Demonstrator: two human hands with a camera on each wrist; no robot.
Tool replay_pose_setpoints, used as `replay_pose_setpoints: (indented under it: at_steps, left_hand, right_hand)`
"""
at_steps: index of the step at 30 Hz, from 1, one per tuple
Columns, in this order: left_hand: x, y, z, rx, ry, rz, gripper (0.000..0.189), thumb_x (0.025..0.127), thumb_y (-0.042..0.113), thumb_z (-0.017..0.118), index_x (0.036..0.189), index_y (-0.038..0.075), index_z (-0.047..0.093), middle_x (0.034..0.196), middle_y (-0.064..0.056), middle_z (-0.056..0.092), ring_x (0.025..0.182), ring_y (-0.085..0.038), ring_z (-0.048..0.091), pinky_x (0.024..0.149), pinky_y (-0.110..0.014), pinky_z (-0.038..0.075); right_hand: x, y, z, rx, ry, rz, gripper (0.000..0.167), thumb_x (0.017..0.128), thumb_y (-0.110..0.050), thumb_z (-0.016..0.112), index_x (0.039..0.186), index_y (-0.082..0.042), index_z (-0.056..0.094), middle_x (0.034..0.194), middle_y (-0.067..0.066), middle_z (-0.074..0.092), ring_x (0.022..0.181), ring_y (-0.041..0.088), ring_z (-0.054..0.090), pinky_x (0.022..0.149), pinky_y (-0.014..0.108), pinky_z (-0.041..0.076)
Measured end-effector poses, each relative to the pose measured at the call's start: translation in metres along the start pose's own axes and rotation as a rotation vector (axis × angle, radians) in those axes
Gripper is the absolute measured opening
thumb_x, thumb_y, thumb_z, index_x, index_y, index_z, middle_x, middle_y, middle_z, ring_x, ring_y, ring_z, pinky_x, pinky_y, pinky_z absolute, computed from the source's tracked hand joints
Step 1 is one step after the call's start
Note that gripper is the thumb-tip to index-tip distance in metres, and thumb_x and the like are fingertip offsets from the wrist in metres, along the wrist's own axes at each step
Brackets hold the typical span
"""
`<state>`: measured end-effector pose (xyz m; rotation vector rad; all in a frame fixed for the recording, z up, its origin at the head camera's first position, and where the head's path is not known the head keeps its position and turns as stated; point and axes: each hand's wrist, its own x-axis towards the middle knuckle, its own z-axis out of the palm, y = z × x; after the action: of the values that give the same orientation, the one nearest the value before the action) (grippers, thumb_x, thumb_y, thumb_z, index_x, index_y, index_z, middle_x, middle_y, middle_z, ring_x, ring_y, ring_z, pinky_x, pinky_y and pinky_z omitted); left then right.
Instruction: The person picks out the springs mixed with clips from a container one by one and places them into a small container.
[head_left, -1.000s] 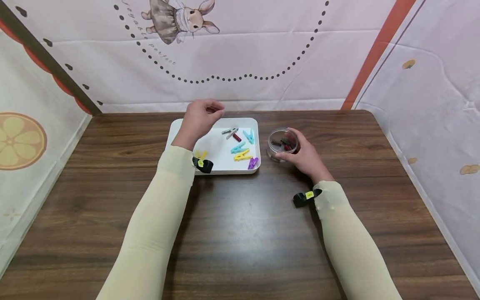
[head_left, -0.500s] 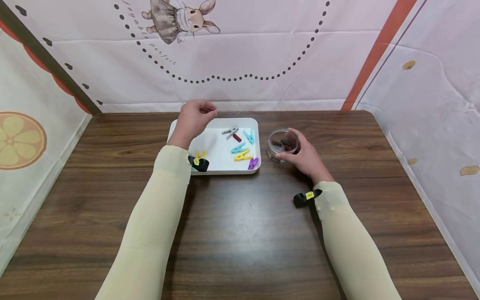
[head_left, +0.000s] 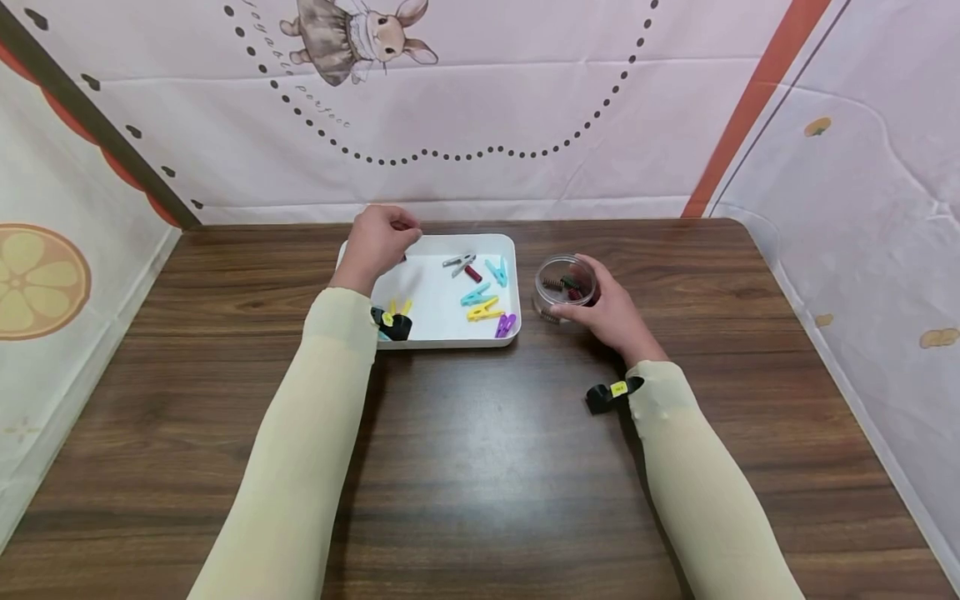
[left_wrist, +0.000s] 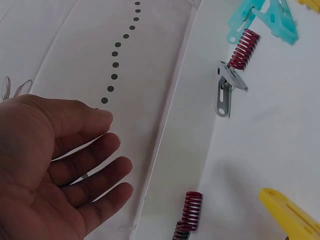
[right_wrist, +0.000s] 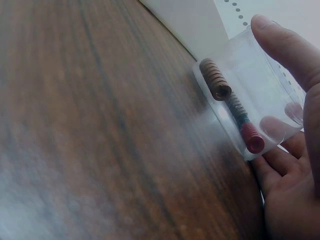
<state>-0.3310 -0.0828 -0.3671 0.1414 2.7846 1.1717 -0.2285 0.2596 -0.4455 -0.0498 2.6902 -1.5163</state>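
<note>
My left hand (head_left: 375, 243) hovers over the left back part of a white tray (head_left: 442, 342), its fingers (left_wrist: 102, 172) loosely bent with nothing between them. Below it in the left wrist view lie a red spring (left_wrist: 192, 211) and a darker spring (left_wrist: 180, 232). Another red spring (head_left: 473, 273) lies farther right, against a grey metal clip (head_left: 459, 264). My right hand (head_left: 611, 312) grips a clear round jar (head_left: 542, 307) standing on the table just right of the tray. Inside the jar are several springs, including a brown one (right_wrist: 215, 80) and a red one (right_wrist: 253, 139).
Also in the tray are teal clothespins (head_left: 477, 295), yellow clothespins (head_left: 486, 309) and a purple clothespin (head_left: 506, 325). My left wrist band partly covers the tray's front left corner. A printed cloth (head_left: 480, 108) hangs behind the wooden table (head_left: 480, 467).
My left hand has moved left and slightly lower in the head view, and a small dark thing now shows beside it in the tray. The right hand and the jar have stayed put.
</note>
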Motion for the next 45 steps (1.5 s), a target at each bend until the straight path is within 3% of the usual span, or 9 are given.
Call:
replay_pose_setpoints:
  at_steps: [8, 17, 27, 35, 41, 45]
  left_hand:
    - [0.003, -0.004, 0.000, 0.018, -0.026, -0.057, 0.025, 0.096, 0.024, 0.058, 0.115, 0.010, 0.067, 0.113, -0.008, 0.066, 0.096, -0.030, 0.066, 0.077, -0.032, 0.052]
    - [0.007, -0.012, -0.001, 0.095, -0.029, -0.090, 0.034, 0.100, 0.028, 0.047, 0.120, 0.009, 0.067, 0.110, -0.012, 0.069, 0.090, -0.021, 0.061, 0.079, -0.033, 0.046]
    - [0.009, -0.019, -0.001, 0.168, -0.082, -0.131, 0.040, 0.101, 0.031, 0.041, 0.125, 0.009, 0.065, 0.121, -0.010, 0.065, 0.112, -0.026, 0.053, 0.097, -0.045, 0.043]
    - [0.010, -0.022, 0.001, 0.186, -0.108, -0.123, 0.039, 0.101, 0.030, 0.041, 0.122, 0.008, 0.066, 0.115, -0.010, 0.068, 0.109, -0.025, 0.056, 0.094, -0.044, 0.045]
    - [0.010, -0.025, 0.001, 0.213, -0.130, -0.116, 0.040, 0.101, 0.029, 0.041, 0.124, 0.007, 0.065, 0.127, -0.011, 0.063, 0.113, -0.027, 0.055, 0.095, -0.045, 0.046]
    - [0.011, -0.027, 0.002, 0.216, -0.139, -0.100, 0.039, 0.099, 0.027, 0.043, 0.125, 0.007, 0.064, 0.129, -0.011, 0.061, 0.108, -0.027, 0.054, 0.090, -0.042, 0.047]
  right_hand:
    - [0.000, -0.004, -0.001, 0.013, -0.005, 0.004, 0.094, 0.075, -0.045, 0.081, 0.150, -0.026, 0.028, 0.151, 0.001, 0.042, 0.141, 0.017, 0.037, 0.116, 0.044, 0.030]
    - [0.001, -0.002, -0.002, -0.003, -0.001, -0.003, 0.095, 0.074, -0.048, 0.080, 0.150, -0.026, 0.029, 0.150, 0.001, 0.043, 0.140, 0.018, 0.037, 0.115, 0.044, 0.031]
    - [0.000, -0.003, -0.002, -0.015, 0.002, -0.005, 0.095, 0.074, -0.048, 0.080, 0.150, -0.026, 0.028, 0.151, 0.002, 0.043, 0.141, 0.018, 0.037, 0.115, 0.044, 0.031]
    - [-0.001, -0.003, -0.001, -0.014, 0.005, -0.005, 0.096, 0.073, -0.049, 0.080, 0.150, -0.027, 0.028, 0.150, 0.001, 0.044, 0.140, 0.018, 0.039, 0.114, 0.043, 0.032]
    - [-0.001, -0.002, 0.000, -0.009, 0.005, -0.007, 0.095, 0.074, -0.048, 0.081, 0.150, -0.026, 0.028, 0.150, 0.002, 0.044, 0.139, 0.017, 0.039, 0.114, 0.043, 0.032]
    - [-0.001, -0.002, 0.000, -0.007, 0.004, -0.003, 0.095, 0.074, -0.048, 0.080, 0.150, -0.026, 0.028, 0.150, 0.002, 0.044, 0.140, 0.017, 0.038, 0.115, 0.043, 0.032]
